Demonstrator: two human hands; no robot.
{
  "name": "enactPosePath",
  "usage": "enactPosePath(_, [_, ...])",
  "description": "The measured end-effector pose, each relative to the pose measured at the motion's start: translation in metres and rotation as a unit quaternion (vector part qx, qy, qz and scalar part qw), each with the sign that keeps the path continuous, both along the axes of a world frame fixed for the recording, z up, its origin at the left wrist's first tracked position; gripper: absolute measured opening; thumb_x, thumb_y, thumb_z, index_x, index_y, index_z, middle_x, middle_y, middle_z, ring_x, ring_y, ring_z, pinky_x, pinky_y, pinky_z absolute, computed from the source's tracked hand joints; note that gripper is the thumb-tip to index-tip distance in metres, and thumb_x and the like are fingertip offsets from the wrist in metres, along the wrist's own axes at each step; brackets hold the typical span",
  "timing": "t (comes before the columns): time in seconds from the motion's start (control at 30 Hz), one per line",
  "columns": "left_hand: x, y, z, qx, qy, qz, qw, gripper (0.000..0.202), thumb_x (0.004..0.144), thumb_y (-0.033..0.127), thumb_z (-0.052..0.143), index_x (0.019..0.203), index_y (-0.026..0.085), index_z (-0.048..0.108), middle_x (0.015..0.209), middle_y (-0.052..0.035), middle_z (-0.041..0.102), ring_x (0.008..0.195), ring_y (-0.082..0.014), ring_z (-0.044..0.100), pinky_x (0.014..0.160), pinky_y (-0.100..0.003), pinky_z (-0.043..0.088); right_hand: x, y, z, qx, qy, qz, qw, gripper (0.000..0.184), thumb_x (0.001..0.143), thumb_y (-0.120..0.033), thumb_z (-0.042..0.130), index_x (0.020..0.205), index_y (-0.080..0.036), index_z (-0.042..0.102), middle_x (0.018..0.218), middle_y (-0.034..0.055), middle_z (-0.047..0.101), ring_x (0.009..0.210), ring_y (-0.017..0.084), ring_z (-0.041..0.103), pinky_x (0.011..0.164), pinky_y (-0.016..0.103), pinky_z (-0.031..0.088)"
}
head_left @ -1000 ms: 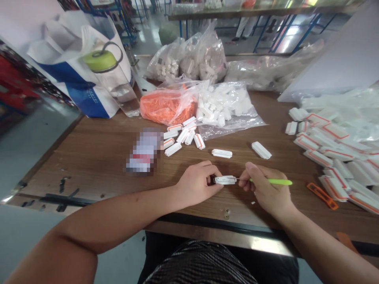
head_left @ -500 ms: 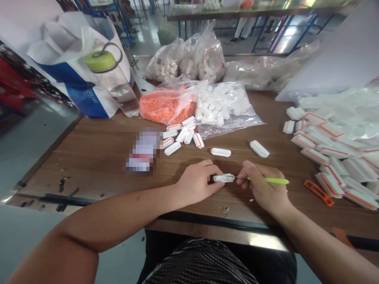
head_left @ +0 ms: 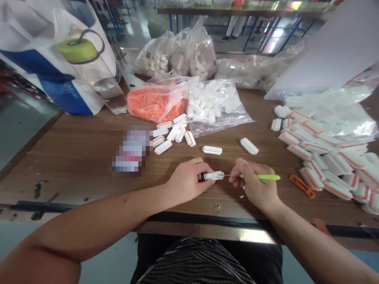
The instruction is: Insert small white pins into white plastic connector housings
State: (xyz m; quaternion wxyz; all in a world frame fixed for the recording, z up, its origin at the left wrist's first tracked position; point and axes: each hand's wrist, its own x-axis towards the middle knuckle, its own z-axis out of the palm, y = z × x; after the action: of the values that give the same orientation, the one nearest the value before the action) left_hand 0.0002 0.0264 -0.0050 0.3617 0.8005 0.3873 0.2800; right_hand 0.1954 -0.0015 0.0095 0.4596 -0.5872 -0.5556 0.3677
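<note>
While pinching a white part (head_left: 216,176) between thumb and fingers of the left hand (head_left: 186,179), close to the front edge of the table (head_left: 74,157), have a green tool (head_left: 269,177) gripped in the right hand (head_left: 258,188), fingers bunched near its thin metal shaft (head_left: 226,175). Can see the shaft pointing left, up to the part's free end; cannot tell touching from entering at such a small size. Can make out dark specks along the part's face. Beside the right hand, see a white scrap (head_left: 242,196) on the wood; right of the tool, an orange frame (head_left: 302,187), near a heap (head_left: 337,163) of white pieces, many with orange strips. Beyond the held part, see a loose piece (head_left: 212,150) lying crosswise and, farther right, a slanted piece (head_left: 249,145). Farther left, see a cluster (head_left: 173,132) of similar pieces, beside a blurred item (head_left: 130,152). Behind, see an orange-filled bag (head_left: 156,104) against a white-filled bag (head_left: 211,102). At far left, see a bottle (head_left: 78,50) with a green lid, beside a paper bag (head_left: 71,94).
</note>
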Motion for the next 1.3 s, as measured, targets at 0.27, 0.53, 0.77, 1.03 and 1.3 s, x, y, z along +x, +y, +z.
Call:
enactPosePath(0.27, [-0.0003, 0.0000, 0.0008, 0.010, 0.002, -0.003, 1.000, 0.008, 0.081, 0.021, 0.069, 0.089, 0.019, 0.071, 0.074, 0.0014, 0.058, 0.059, -0.0093, 0.051, 0.058, -0.023, 0.042, -0.0006, 0.0002, -0.0014, -0.009, -0.013, 0.002, 1.000, 0.049, 0.092, -0.042, 0.051, 0.051, -0.019, 0.062, 0.048, 0.0020, 0.063, 0.037, 0.009, 0.054, 0.038, 0.021, 0.042])
enactPosePath(0.53, [-0.0003, 0.0003, -0.0013, 0.009, -0.005, -0.001, 1.000, 0.008, 0.080, 0.019, 0.070, 0.088, 0.018, 0.071, 0.074, 0.0022, 0.056, 0.058, -0.0086, 0.051, 0.057, -0.023, 0.042, -0.0001, -0.0011, -0.0034, -0.001, -0.003, 0.008, 1.000, 0.048, 0.093, -0.040, 0.049, 0.052, -0.019, 0.063, 0.050, 0.0018, 0.064, 0.038, 0.008, 0.054, 0.038, 0.020, 0.042])
enactPosePath(0.77, [-0.0001, 0.0001, -0.0007, 0.007, -0.009, 0.001, 1.000, 0.008, 0.079, 0.018, 0.071, 0.088, 0.017, 0.071, 0.074, 0.0022, 0.056, 0.058, -0.0082, 0.051, 0.057, -0.023, 0.042, -0.0005, -0.0012, -0.0040, 0.002, -0.019, 0.011, 1.000, 0.049, 0.094, -0.040, 0.048, 0.052, -0.019, 0.062, 0.049, 0.0013, 0.063, 0.038, 0.009, 0.054, 0.039, 0.021, 0.042])
enactPosePath(1.03, [0.0005, 0.0001, 0.0001, 0.003, -0.003, 0.005, 1.000, 0.008, 0.080, 0.019, 0.071, 0.087, 0.017, 0.072, 0.073, 0.0022, 0.056, 0.058, -0.0086, 0.051, 0.057, -0.023, 0.041, -0.0009, -0.0023, -0.0018, 0.023, -0.083, 0.028, 0.996, 0.048, 0.096, -0.035, 0.046, 0.054, -0.019, 0.062, 0.049, 0.0001, 0.063, 0.040, 0.009, 0.056, 0.043, 0.023, 0.044])
enactPosePath(1.3, [0.0011, -0.0008, -0.0014, 0.003, -0.007, 0.013, 1.000, 0.007, 0.078, 0.019, 0.072, 0.085, 0.017, 0.071, 0.071, 0.0035, 0.053, 0.057, -0.0080, 0.050, 0.056, -0.022, 0.039, 0.0003, -0.0097, -0.0058, 0.116, -0.126, 0.050, 0.984, 0.043, 0.097, -0.027, 0.048, 0.058, -0.019, 0.063, 0.053, -0.0019, 0.064, 0.045, 0.008, 0.059, 0.050, 0.022, 0.047])
